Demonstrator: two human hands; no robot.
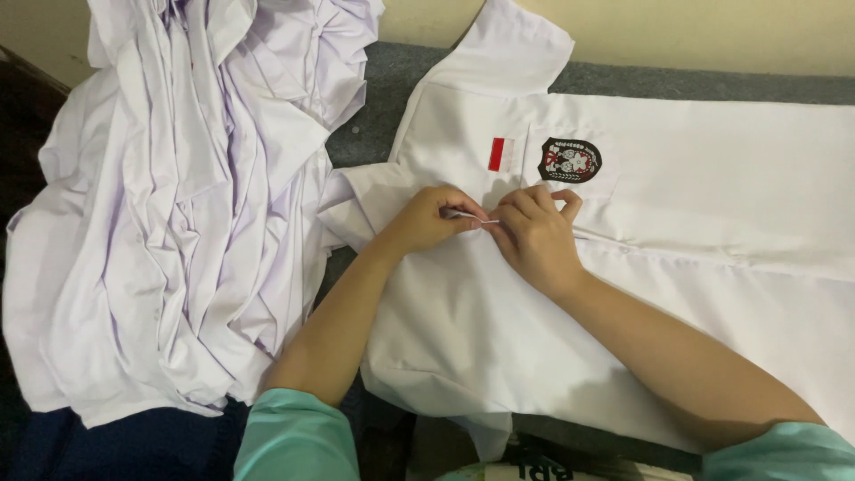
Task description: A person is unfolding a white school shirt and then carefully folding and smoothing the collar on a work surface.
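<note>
Fingers: left hand (432, 218) and right hand (534, 236) pinch the shirt (695, 267) front edge at centre, fingertips touching | pose: forearms enter from 6 and 4 o'clock | room: shirt pile (169, 205) at 9 o'clock, wall (712, 31) at 12, shirt runs off at 3 | hidden: what the fingertips grip is too small to tell

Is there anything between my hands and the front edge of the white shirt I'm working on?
Nothing visible does. The left hand and right hand both rest directly on the white shirt, fingertips pinching its front edge below the badge. The pile of white shirts lies off to the side.
</note>
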